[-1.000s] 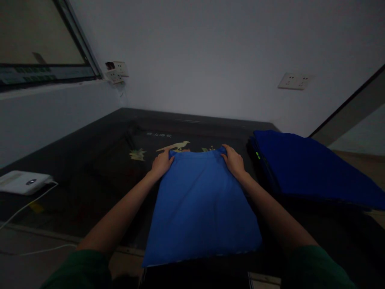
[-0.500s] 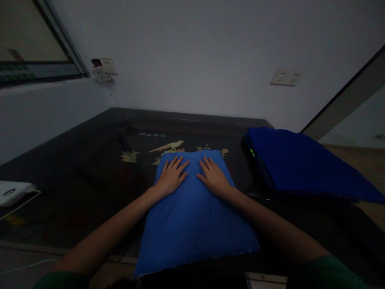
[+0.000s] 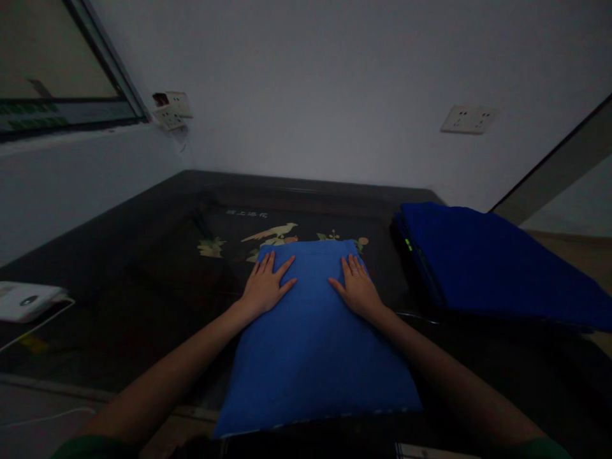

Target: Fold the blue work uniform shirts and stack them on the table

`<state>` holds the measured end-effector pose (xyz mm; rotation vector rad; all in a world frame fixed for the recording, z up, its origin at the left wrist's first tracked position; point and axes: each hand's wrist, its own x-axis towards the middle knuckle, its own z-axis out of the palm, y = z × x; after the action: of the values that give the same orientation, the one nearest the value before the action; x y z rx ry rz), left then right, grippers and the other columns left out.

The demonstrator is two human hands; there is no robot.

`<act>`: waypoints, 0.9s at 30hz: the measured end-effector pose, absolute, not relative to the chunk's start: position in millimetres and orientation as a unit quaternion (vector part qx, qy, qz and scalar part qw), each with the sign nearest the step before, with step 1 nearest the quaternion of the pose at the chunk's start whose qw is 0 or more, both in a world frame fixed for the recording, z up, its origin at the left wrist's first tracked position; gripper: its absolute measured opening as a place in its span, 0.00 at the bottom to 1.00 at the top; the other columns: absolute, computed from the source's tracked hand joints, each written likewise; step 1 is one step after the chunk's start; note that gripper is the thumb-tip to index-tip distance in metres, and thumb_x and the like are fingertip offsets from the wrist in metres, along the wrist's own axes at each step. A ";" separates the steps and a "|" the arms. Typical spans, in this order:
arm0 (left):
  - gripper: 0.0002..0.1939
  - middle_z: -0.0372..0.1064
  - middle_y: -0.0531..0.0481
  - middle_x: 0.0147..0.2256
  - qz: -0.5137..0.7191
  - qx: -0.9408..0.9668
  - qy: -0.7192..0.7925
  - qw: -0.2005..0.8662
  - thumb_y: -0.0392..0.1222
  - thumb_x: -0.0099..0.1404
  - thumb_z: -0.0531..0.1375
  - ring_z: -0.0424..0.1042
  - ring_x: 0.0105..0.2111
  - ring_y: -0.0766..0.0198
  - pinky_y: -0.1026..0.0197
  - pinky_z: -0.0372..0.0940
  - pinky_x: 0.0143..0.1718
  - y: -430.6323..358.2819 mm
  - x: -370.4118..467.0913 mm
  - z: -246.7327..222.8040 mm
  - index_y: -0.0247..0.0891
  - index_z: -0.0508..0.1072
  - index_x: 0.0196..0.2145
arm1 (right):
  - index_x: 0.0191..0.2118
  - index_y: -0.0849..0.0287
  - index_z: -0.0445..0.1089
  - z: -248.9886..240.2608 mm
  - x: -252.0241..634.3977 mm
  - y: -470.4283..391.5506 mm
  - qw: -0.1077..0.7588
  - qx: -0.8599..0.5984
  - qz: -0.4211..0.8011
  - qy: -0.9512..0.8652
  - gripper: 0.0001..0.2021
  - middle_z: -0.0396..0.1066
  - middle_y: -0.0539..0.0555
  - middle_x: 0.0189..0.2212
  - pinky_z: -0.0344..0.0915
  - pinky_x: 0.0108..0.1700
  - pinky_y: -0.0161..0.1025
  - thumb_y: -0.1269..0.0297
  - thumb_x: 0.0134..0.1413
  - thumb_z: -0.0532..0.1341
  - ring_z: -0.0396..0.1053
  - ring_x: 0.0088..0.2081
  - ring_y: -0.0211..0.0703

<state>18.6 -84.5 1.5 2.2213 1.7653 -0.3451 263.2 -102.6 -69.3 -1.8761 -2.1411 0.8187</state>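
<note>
A light blue cloth piece point(image 3: 310, 344) lies spread on the dark table point(image 3: 157, 268), its near edge reaching the table's front. My left hand point(image 3: 266, 285) rests flat on the cloth's upper left part, fingers spread. On the upper right part, my right hand point(image 3: 357, 287) presses down flat, with its thumb apart from the fingers. Neither hand grips the cloth. The far edge of the cloth shows just beyond my fingertips. Whether the cloth is folded or a single layer, I cannot tell.
A stack of dark blue cloth point(image 3: 492, 261) sits at the table's right side. On the left is a white device point(image 3: 29, 301) with a white cable point(image 3: 43, 324). Printed bird art point(image 3: 272, 233) decorates the tabletop. Wall sockets point(image 3: 468, 119) are on the wall behind.
My hands have moved apart toward the cloth's left and right edges, staying flat. The cloth looks smoother between them. The view has shifted slightly.
</note>
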 end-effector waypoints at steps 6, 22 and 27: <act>0.29 0.51 0.41 0.65 -0.081 0.786 0.599 0.131 0.57 0.69 0.48 0.49 0.64 0.43 0.37 0.38 0.63 -50.0 13.9 4.3 0.46 0.56 0.64 | 0.65 0.68 0.54 -66.2 271.6 -59.3 0.163 -0.583 0.273 -0.748 0.32 0.49 0.66 0.65 0.44 0.66 0.54 0.50 0.63 0.47 0.40 0.68 0.55; 0.26 0.45 0.43 0.67 -0.062 0.824 0.549 0.128 0.48 0.71 0.48 0.42 0.67 0.51 0.41 0.35 0.65 -45.7 2.8 -2.4 0.44 0.55 0.65 | 0.65 0.68 0.53 -74.0 274.0 -49.4 0.136 -0.628 0.214 -0.736 0.30 0.44 0.66 0.67 0.36 0.66 0.59 0.53 0.65 0.47 0.37 0.68 0.54; 0.25 0.45 0.48 0.67 -0.083 0.879 0.415 0.221 0.50 0.71 0.49 0.41 0.67 0.53 0.39 0.36 0.65 -124.0 36.4 52.9 0.50 0.56 0.64 | 0.65 0.62 0.55 -29.4 281.4 -119.0 0.160 -0.499 0.275 -0.806 0.26 0.45 0.60 0.67 0.46 0.66 0.53 0.58 0.64 0.49 0.40 0.68 0.50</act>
<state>36.4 -124.0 52.9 2.4290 1.1458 -0.2291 281.4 -119.0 -29.4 -1.4251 -2.3041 0.7848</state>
